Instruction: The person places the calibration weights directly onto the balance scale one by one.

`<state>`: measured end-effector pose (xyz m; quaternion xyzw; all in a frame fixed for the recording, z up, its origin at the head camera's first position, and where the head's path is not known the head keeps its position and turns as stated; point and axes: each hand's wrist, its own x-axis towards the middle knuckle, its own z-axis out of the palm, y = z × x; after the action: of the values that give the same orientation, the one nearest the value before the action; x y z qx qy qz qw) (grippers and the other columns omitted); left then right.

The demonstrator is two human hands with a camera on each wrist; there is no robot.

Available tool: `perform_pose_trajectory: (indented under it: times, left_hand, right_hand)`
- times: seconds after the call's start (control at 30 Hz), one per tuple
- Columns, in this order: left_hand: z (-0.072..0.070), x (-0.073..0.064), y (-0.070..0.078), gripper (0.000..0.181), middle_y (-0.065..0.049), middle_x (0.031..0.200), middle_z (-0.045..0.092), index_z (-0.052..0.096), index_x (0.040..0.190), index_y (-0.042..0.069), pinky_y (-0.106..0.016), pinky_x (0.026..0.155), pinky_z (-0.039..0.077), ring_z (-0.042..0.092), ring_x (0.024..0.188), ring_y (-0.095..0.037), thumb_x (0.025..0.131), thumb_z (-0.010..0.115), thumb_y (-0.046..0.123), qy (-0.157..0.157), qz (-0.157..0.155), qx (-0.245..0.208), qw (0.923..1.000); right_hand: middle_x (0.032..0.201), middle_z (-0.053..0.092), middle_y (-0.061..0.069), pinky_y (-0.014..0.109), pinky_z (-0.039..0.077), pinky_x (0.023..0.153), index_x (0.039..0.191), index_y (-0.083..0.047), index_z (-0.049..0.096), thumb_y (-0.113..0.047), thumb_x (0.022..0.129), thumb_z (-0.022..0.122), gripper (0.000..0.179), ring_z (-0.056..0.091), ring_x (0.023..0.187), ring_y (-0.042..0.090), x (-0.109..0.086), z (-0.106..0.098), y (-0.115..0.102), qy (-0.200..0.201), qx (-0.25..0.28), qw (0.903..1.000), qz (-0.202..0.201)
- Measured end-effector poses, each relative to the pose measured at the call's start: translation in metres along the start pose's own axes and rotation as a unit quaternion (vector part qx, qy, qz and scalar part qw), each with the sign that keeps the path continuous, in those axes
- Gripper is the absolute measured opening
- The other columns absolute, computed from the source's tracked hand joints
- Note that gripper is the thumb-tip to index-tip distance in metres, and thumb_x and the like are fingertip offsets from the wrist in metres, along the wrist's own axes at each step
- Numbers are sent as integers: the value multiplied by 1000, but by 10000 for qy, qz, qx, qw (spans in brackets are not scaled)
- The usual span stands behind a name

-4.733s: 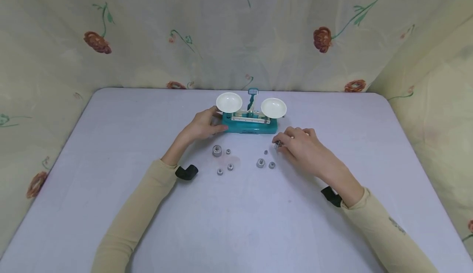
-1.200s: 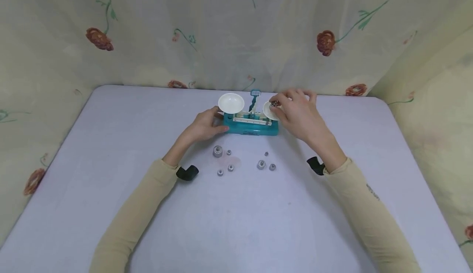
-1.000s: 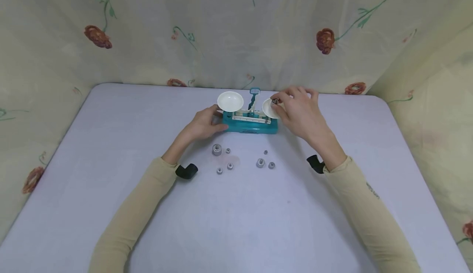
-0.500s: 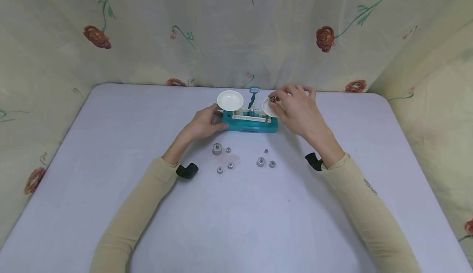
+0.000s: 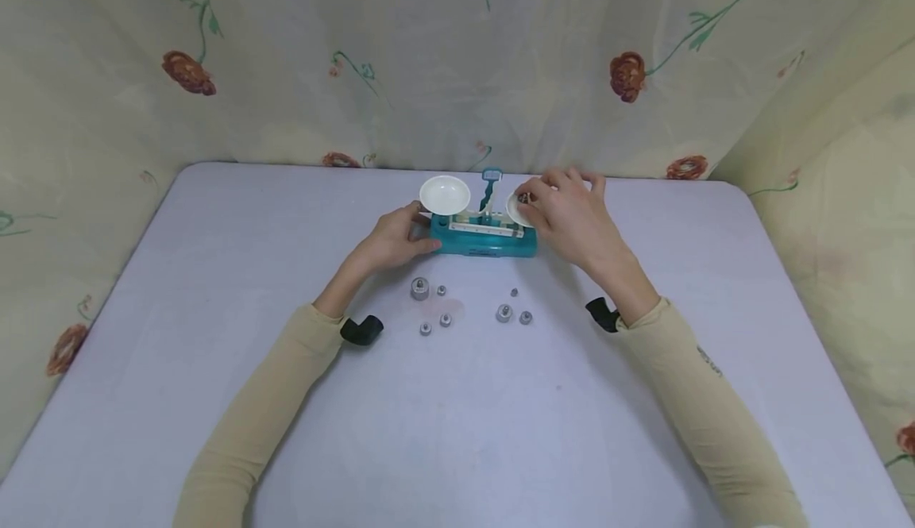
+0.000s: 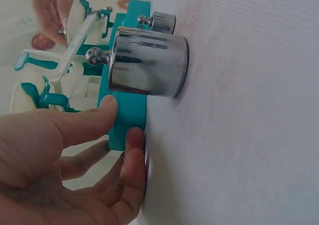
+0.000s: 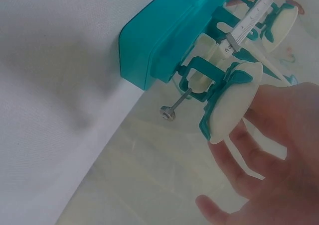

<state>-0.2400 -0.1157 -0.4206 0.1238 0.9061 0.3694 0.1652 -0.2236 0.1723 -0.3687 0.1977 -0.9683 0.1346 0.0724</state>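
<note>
A teal balance scale point(image 5: 482, 247) with two white pans stands near the table's far edge. My left hand point(image 5: 391, 240) grips the left end of its base; in the left wrist view the thumb lies on the front and the fingers curl around the end. The left pan point(image 5: 445, 195) holds nothing. At the right pan point(image 5: 515, 213), my right hand point(image 5: 577, 222) pinches a small metal weight point(image 5: 524, 198) between thumb and fingertips, low over the dish. In the right wrist view the pan point(image 7: 238, 105) hides the weight and the fingertips.
Several knobbed metal weights stand before the scale, including a large one point(image 5: 419, 289) at the left and a medium one point(image 5: 503, 314) at the right. A metal screw point(image 7: 168, 113) sticks out from the scale's right side. A flowered curtain point(image 5: 429, 59) hangs behind the table.
My right hand has carried the weight from above the table, right of the scale, up to the right pan, then slightly left and lower. The left hand keeps its grip on the base.
</note>
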Motion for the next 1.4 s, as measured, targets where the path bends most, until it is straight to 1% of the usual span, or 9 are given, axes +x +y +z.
perform_pose_trajectory:
  times: [0.17, 0.3, 0.47, 0.63, 0.87, 1.1, 1.27, 1.33, 1.4]
  left_hand:
    - [0, 1, 1, 68, -22, 159, 56, 41, 161, 2, -54, 117, 48, 57, 140, -39, 105, 73, 22, 19, 10, 14, 10000]
    - [1, 1, 1, 69, -22, 159, 56, 41, 162, 2, -54, 117, 49, 58, 139, -39, 104, 73, 22, 15, 9, 1, 10000]
    - [1, 0, 1, 68, -23, 159, 56, 41, 161, 2, -55, 119, 48, 56, 142, -39, 104, 73, 22, 45, 13, -12, 10000]
    - [1, 0, 0, 68, -22, 159, 56, 41, 161, 3, -55, 118, 48, 57, 139, -39, 104, 73, 23, 42, -7, -1, 10000]
    - [0, 0, 1, 68, -22, 158, 56, 41, 161, 3, -55, 120, 47, 56, 143, -39, 104, 73, 22, 44, -24, -65, 10000]
    - [1, 1, 1, 68, -21, 159, 56, 41, 161, 4, -55, 124, 45, 52, 149, -39, 104, 74, 21, 47, -40, -78, 10000]
    - [1, 0, 2, 67, -23, 159, 56, 42, 161, 3, -54, 118, 49, 58, 138, -39, 104, 73, 21, 53, -34, -13, 10000]
    - [0, -1, 2, 67, -22, 159, 56, 42, 161, 2, -53, 115, 50, 59, 134, -38, 104, 73, 22, 59, -31, 7, 10000]
    - [0, -1, 1, 68, -22, 159, 56, 41, 161, 2, -52, 115, 50, 59, 134, -38, 104, 73, 22, 51, -40, 11, 10000]
  right_hand:
    - [132, 69, 18, 73, 23, 121, 132, -11, 73, -27, 108, 68, 29, 54, 131, 40, -1, 0, 1, -39, 32, 10000, 36]
    - [133, 69, 18, 74, 24, 121, 132, -11, 73, -27, 108, 68, 29, 54, 132, 40, -2, 1, 1, -30, 33, 10000, 69]
    - [132, 69, 18, 73, 24, 121, 133, -11, 73, -27, 108, 68, 30, 55, 131, 40, -2, 2, 0, -12, 1, 10000, 69]
    - [134, 69, 18, 72, 24, 121, 133, -12, 72, -28, 108, 67, 30, 54, 132, 40, -1, 2, 0, -29, -3, 9999, 96]
    - [137, 69, 18, 73, 25, 121, 135, -12, 70, -29, 108, 67, 32, 54, 134, 41, -2, 0, 0, -22, -10, 10000, 94]
    - [142, 66, 20, 73, 24, 121, 138, -10, 68, -32, 108, 68, 37, 53, 135, 44, -9, -6, -1, -38, -79, 9998, 175]
    - [148, 62, 21, 74, 22, 123, 144, -9, 62, -32, 108, 68, 43, 50, 141, 46, -15, -10, -2, -74, -50, 9996, 274]
    - [150, 61, 22, 74, 21, 123, 145, -9, 61, -31, 107, 68, 44, 49, 143, 46, -17, -11, -3, -11, -56, 9997, 256]
    - [150, 61, 22, 74, 22, 123, 145, -8, 61, -31, 107, 69, 45, 50, 143, 47, -18, -12, -4, 77, -43, 9998, 203]
